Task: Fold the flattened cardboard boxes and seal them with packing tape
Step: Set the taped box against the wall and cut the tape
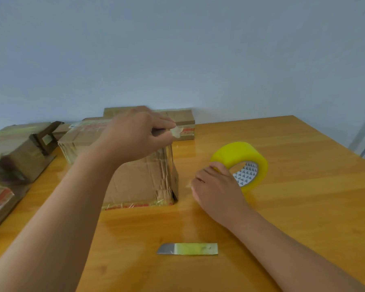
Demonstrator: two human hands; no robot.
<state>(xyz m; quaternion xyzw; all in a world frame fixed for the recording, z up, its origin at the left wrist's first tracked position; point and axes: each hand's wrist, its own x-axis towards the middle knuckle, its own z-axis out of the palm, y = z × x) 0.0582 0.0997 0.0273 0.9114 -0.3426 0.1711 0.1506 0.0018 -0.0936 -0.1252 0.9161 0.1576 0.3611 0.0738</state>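
A worn, folded cardboard box stands on the wooden table in the middle. My left hand rests on its top right corner and pinches a small crumpled piece of clear tape at its fingertips. To the right, my right hand grips a yellow roll of packing tape that stands on edge on the table, the thumb over the roll's near rim. A thin clear strip seems to run from the roll toward the box.
A cutter blade with a yellow-taped handle lies on the table near me. Flattened cardboard boxes lie stacked at the left. Another box sits at the back against the wall. The table's right edge runs close by.
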